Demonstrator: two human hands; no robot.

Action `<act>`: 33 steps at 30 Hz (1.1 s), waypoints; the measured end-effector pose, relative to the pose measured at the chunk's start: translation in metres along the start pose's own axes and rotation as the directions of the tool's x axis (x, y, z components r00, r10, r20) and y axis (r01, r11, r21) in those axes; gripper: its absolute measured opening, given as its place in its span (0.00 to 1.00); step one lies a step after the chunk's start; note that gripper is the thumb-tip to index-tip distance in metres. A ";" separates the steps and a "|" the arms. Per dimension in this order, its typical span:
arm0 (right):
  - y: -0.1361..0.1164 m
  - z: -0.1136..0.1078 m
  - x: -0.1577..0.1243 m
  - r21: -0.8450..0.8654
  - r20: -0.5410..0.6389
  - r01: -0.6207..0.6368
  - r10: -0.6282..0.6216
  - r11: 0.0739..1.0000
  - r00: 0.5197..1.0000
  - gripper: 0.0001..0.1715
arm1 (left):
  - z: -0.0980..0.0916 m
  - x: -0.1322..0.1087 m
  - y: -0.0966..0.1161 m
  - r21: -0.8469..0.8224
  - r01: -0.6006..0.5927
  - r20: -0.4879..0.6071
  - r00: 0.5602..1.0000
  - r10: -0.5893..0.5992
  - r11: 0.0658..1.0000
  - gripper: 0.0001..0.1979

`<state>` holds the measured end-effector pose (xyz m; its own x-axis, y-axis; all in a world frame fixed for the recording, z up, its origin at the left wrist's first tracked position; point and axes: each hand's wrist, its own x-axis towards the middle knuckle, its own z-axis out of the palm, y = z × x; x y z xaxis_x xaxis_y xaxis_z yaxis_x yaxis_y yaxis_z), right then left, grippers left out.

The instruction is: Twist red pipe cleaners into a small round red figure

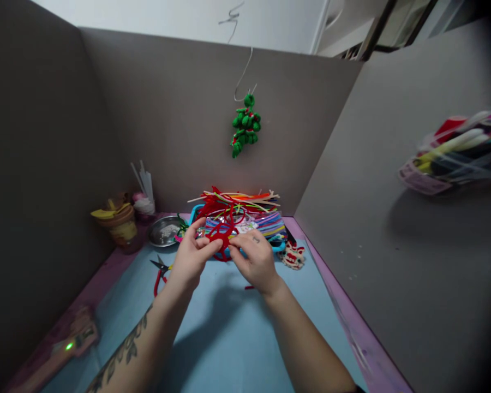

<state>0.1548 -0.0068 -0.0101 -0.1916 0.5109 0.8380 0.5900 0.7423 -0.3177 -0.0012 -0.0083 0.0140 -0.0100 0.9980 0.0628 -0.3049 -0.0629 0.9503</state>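
Both hands hold up a red pipe-cleaner shape, round with loops, above the blue mat. My left hand pinches its left side between thumb and fingers. On the other side, my right hand, wearing a ring, has thumb and forefinger closed at the right edge, where a small yellowish bit shows. Behind them stands a blue basket full of pipe cleaners in many colours. A short red piece lies on the mat below my right hand.
Red-handled pliers or cutters lie left of my left forearm. Further back are a metal bowl and a pot of tools. A glue gun with a green light rests front left. A green pipe-cleaner ornament hangs from a wire.
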 end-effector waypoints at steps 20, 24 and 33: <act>0.002 0.003 -0.003 0.023 0.002 -0.007 0.007 1.000 1.000 0.10 | 0.000 0.000 -0.002 0.013 -0.008 -0.020 1.000 0.008 1.000 0.42; 0.002 0.002 -0.002 0.004 0.005 0.000 0.000 1.000 1.000 0.09 | 0.001 -0.001 -0.001 0.007 0.005 -0.031 0.999 -0.004 1.000 0.44; -0.002 -0.007 0.001 -0.009 0.011 0.031 -0.031 0.999 0.999 0.09 | -0.003 -0.001 -0.007 0.098 -0.067 0.024 0.998 0.065 0.993 0.34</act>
<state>0.1587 -0.0103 -0.0055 -0.2184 0.4924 0.8425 0.5906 0.7540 -0.2876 -0.0024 -0.0092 0.0065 -0.0074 0.9913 0.1318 -0.2091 -0.1304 0.9692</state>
